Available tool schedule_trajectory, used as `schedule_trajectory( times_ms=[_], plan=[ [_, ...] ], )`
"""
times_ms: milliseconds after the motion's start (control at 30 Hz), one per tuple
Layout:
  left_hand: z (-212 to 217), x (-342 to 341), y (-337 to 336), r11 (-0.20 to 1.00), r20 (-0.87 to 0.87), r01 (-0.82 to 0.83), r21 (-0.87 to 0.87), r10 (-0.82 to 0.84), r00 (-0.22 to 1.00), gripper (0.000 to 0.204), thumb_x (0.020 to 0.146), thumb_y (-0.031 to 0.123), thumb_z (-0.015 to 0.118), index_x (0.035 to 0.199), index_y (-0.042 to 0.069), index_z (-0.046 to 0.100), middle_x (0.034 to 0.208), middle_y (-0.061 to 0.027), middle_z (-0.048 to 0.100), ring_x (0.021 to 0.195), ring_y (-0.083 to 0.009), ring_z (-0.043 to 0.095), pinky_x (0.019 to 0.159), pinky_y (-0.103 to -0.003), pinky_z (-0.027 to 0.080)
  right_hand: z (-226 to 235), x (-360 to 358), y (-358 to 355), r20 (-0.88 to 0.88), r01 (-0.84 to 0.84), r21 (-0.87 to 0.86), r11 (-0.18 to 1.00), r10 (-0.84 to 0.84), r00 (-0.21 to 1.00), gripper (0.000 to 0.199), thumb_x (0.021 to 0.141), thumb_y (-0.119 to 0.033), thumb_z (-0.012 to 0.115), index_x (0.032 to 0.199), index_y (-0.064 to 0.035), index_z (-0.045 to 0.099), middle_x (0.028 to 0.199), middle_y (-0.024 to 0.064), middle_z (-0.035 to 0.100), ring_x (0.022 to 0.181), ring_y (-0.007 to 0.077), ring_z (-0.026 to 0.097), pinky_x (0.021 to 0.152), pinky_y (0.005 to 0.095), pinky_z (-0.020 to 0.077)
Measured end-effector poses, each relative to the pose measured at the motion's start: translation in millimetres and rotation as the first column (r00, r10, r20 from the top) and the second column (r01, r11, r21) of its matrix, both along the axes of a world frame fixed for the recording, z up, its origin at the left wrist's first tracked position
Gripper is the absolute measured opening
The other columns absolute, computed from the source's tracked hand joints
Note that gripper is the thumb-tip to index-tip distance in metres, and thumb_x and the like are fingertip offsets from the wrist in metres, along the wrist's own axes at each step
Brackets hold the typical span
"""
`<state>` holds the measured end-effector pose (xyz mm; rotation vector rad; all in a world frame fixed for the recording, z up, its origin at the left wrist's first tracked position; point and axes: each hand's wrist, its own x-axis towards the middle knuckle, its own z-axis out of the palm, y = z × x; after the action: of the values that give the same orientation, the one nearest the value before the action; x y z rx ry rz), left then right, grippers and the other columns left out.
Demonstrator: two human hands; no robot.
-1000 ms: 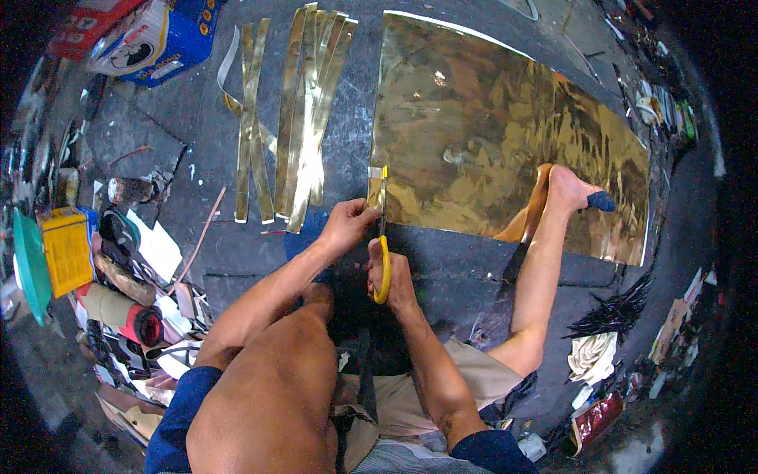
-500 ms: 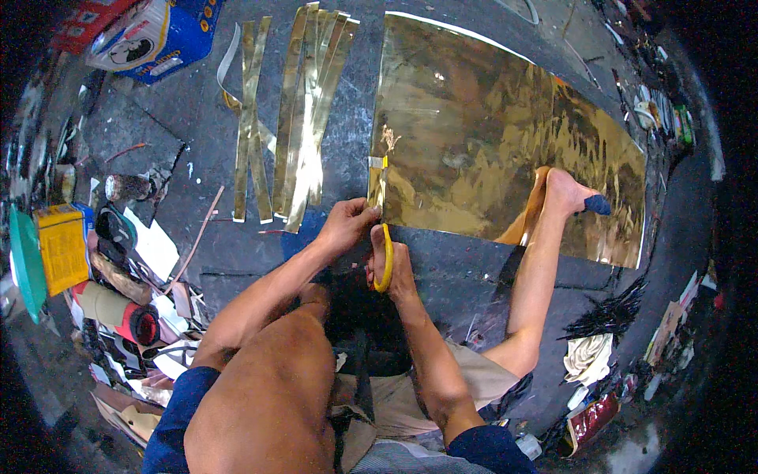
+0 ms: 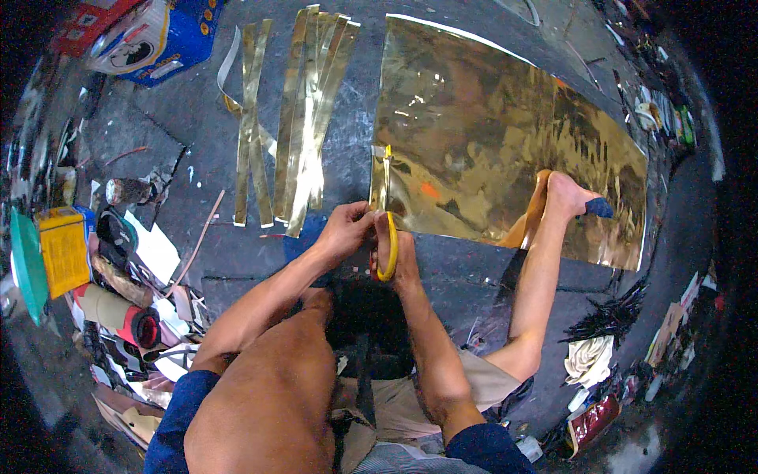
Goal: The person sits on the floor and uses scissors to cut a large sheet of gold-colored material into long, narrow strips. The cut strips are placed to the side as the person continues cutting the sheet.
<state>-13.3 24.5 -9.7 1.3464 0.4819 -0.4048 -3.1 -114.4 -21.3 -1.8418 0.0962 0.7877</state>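
Note:
A glossy gold sheet [image 3: 474,110] with a pale far edge lies flat on the dark floor. My right hand [image 3: 404,257] is closed round scissors with a yellow handle [image 3: 392,246]. Their blades reach away from me along the sheet's left side, where a narrow strip [image 3: 378,186] runs beside the cut. At that strip's near end, my left hand [image 3: 346,229] pinches the gold material, close beside the scissors. Several narrow gold strips [image 3: 300,118] lie to the left, some crossing each other.
My bare foot [image 3: 567,193] rests on the sheet's right part. A blue box [image 3: 178,47] stands at the far left, a yellow can [image 3: 65,249] nearer. Scraps and a roll [image 3: 118,312] crowd the left side. A crumpled cream cloth [image 3: 588,358] lies at the right.
The scissors and my right hand have shifted slightly away from me and to the right. My left hand stays at the strip's near end, its fingers a little changed.

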Motion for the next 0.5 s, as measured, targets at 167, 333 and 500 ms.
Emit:
schedule_trajectory(
  times_ms=[167, 333, 500],
  plan=[
    [21.9, 2.7, 4.5, 0.997, 0.031, 0.028, 0.068, -0.03, 0.999, 0.025, 0.096, 0.021, 0.051, 0.089, 0.0, 0.06, 0.071, 0.0008, 0.057, 0.066, -0.0057, 0.051, 0.059, -0.024, 0.043, 9.0, 22.8, 11.3, -0.109, 0.044, 0.097, 0.994, -0.034, 0.993, 0.085, 0.082, -0.077, 0.029, 0.067, 0.0016, 0.058, 0.049, 0.0067, 0.05, 0.042, 0.0161, 0.054, 0.039, 0.0302, 0.0417],
    [37.0, 6.4, 5.7, 0.996, -0.019, 0.037, 0.083, -0.035, 0.999, 0.025, 0.095, 0.021, 0.051, 0.087, -0.001, 0.06, 0.069, 0.0026, 0.054, 0.062, -0.0051, 0.045, 0.054, -0.023, 0.038, 3.9, 55.0, 22.1, 0.125, -0.113, -0.152, 0.982, 0.133, 0.983, 0.09, 0.082, -0.077, 0.027, 0.067, 0.0053, 0.059, 0.057, 0.0142, 0.058, 0.054, 0.0245, 0.059, 0.051, 0.0369, 0.0458],
    [43.4, 6.7, 8.5, 0.987, -0.01, 0.086, 0.137, -0.086, 0.996, 0.024, 0.094, 0.021, 0.052, 0.089, -0.001, 0.061, 0.069, 0.0058, 0.049, 0.06, -0.0046, 0.04, 0.052, -0.023, 0.033, 8.0, 89.7, 34.6, 0.064, -0.009, -0.214, 0.977, 0.024, 0.998, 0.082, 0.087, -0.07, 0.031, 0.071, 0.0051, 0.061, 0.061, 0.017, 0.059, 0.064, 0.0238, 0.057, 0.062, 0.0391, 0.0445]
  ],
)
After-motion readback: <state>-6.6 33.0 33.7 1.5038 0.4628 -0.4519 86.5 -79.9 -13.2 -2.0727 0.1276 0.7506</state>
